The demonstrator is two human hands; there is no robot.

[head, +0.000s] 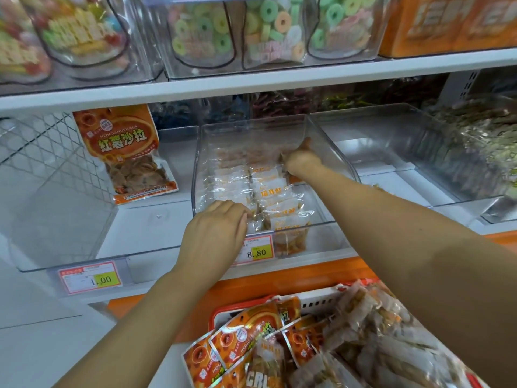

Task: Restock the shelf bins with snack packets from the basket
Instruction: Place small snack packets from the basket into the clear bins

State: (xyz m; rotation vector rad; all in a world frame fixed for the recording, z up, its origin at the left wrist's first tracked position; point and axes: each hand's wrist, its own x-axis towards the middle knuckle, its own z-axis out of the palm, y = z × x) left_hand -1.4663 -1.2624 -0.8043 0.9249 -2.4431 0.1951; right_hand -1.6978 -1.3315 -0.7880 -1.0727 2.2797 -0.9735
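Note:
A clear plastic bin stands on the middle shelf, holding several small white-and-orange snack packets in rows. My left hand is at the bin's front edge, its fingers curled onto the nearest packets. My right hand reaches deep into the bin and grips a packet near the back of the right row. A red and white basket sits below at the bottom, filled with orange snack bags and clear packets.
An orange sweet-potato snack bag leans in the empty clear bin on the left. Another clear bin sits right of the middle one. Price tags hang on the shelf front. Candy-ring tubs fill the upper shelf.

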